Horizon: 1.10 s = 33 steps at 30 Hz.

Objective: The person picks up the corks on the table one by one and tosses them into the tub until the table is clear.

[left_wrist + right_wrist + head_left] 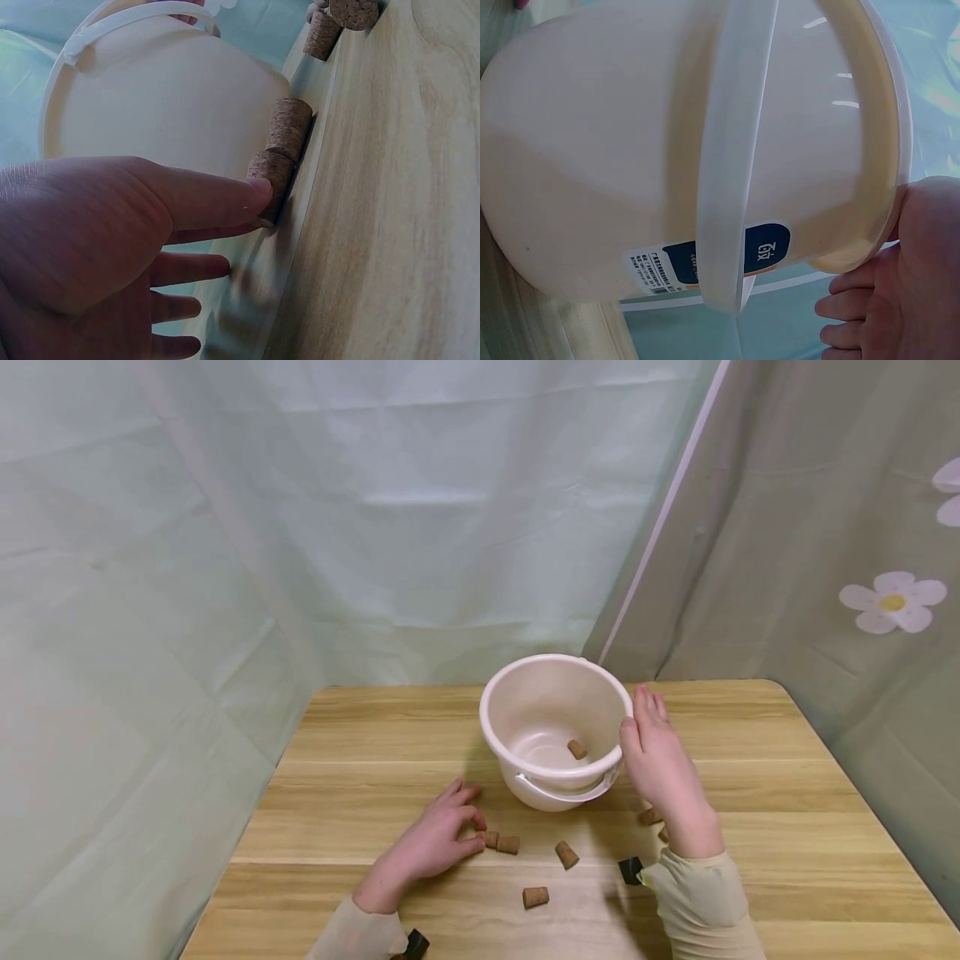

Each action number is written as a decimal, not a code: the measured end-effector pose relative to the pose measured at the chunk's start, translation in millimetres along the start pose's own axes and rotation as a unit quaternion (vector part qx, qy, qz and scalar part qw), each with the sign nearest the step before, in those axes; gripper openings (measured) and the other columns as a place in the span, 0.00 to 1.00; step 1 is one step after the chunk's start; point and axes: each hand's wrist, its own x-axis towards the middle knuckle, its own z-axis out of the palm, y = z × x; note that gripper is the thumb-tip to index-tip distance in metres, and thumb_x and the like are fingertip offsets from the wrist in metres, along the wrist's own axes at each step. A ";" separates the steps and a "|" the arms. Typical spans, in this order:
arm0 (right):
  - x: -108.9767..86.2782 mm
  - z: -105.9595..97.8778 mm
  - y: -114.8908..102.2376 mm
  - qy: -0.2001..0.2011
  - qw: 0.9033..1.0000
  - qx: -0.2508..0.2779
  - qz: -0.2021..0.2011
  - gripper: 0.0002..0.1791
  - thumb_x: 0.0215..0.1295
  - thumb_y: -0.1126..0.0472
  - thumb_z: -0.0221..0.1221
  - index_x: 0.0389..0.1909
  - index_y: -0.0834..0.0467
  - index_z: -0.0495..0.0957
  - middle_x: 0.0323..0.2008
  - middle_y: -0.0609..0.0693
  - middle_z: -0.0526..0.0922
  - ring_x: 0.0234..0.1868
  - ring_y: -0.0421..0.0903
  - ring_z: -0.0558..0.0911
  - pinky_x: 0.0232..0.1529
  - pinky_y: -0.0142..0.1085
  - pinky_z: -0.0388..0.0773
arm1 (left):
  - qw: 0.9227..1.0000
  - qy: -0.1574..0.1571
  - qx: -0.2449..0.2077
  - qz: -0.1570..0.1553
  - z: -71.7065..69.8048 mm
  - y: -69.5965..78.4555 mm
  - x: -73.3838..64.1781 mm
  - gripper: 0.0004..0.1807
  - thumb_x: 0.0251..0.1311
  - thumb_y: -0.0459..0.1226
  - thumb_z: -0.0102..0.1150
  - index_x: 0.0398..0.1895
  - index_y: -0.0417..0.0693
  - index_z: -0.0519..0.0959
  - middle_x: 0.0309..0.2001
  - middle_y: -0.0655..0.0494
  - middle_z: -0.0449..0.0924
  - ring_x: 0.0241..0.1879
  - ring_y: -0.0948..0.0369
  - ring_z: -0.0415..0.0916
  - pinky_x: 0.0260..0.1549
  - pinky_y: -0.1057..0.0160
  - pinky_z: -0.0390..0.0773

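Observation:
My left hand (pixel 438 835) is low over the table, left of the white bucket (pixel 525 781). Its thumb and index finger pinch a cork (pixel 274 176); the other fingers are extended. End to end with that cork lies a second cork (pixel 507 844). At the bucket's right side, my right hand (pixel 660 760) rests against the rim with fingers straight and the thumb right at the edge. The bucket stands upright, its handle (pixel 731 157) hanging down on the near side. One cork (pixel 577 749) lies inside on the bottom.
Nearer the table's front lie two loose corks, one tilted (pixel 567 855) and one lying sideways (pixel 536 897). More corks (pixel 651 816) are partly hidden by the right wrist. The wooden table (pixel 360 735) ends at pale curtains (pixel 450 527) behind and to both sides.

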 end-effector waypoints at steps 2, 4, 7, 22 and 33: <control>-0.1 0.2 0.2 -0.001 1.000 -0.001 0.000 0.37 0.88 0.48 0.32 0.84 0.70 0.45 0.84 0.65 0.45 0.85 0.63 0.41 0.83 0.60 0.43 | 1.000 -0.003 0.003 -0.003 -0.1 -0.3 0.1 0.04 0.66 0.40 0.74 0.39 0.54 0.86 0.75 0.34 0.69 0.78 0.27 0.52 0.72 0.24 0.59; -0.2 0.3 0.2 -0.001 1.000 -0.001 0.000 0.37 0.88 0.48 0.32 0.84 0.70 0.46 0.84 0.65 0.45 0.85 0.64 0.41 0.82 0.61 0.44 | 1.000 -0.005 0.003 -0.007 -0.2 -0.5 0.3 0.04 0.66 0.41 0.74 0.39 0.54 0.86 0.75 0.34 0.69 0.78 0.27 0.52 0.72 0.25 0.58; 0.1 0.6 0.4 0.000 1.000 0.000 -0.002 0.37 0.88 0.48 0.32 0.83 0.71 0.46 0.84 0.66 0.45 0.85 0.64 0.42 0.82 0.61 0.44 | 1.000 -0.003 0.002 -0.009 -0.5 -0.4 0.3 0.05 0.66 0.41 0.75 0.38 0.55 0.86 0.76 0.34 0.68 0.79 0.27 0.50 0.73 0.26 0.57; 0.1 0.8 0.3 -0.003 1.000 0.001 -0.004 0.37 0.88 0.48 0.32 0.84 0.70 0.46 0.84 0.66 0.45 0.85 0.64 0.42 0.83 0.60 0.43 | 0.997 0.037 -0.049 -0.040 -17.6 -1.2 -3.5 0.04 0.68 0.41 0.73 0.36 0.57 0.85 0.79 0.34 0.63 0.83 0.32 0.41 0.76 0.28 0.51; -1.1 -0.4 -0.8 -0.006 1.000 0.003 0.003 0.37 0.88 0.48 0.31 0.84 0.70 0.45 0.85 0.65 0.44 0.85 0.65 0.41 0.82 0.61 0.43 | 0.989 0.092 -0.086 -0.075 -31.4 -4.1 -5.1 0.05 0.70 0.42 0.72 0.38 0.62 0.84 0.84 0.41 0.56 0.84 0.39 0.41 0.77 0.31 0.53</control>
